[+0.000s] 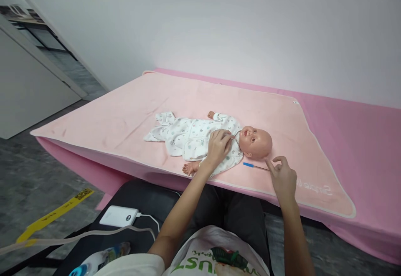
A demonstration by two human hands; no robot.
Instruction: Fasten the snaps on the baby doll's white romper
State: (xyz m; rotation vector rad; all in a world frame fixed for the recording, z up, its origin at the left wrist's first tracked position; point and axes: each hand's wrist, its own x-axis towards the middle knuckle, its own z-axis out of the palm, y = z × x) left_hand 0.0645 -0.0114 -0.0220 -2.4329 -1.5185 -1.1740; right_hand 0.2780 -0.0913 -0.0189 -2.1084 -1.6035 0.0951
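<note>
A bald baby doll (256, 142) lies on its back, its head to the right. It wears a white printed baby outfit (196, 136) with long sleeves and legs. My left hand (220, 144) rests on the doll's upper chest, its fingers bent together on the cloth near the collar. Near the top of the doll's head, my right hand (284, 178) hovers with thumb and forefinger apart. A slim pen-like stick with a blue end (249, 165) lies below the head, its other end reaching toward my right hand. Whether that hand touches it is hard to see.
A pale pink mat (125, 100) covers part of a pink-draped table (369, 142) against a white partition (219, 29). A white power bank (119, 216) with a cable and a bottle (97, 263) lie on a black seat (147, 201) to my left.
</note>
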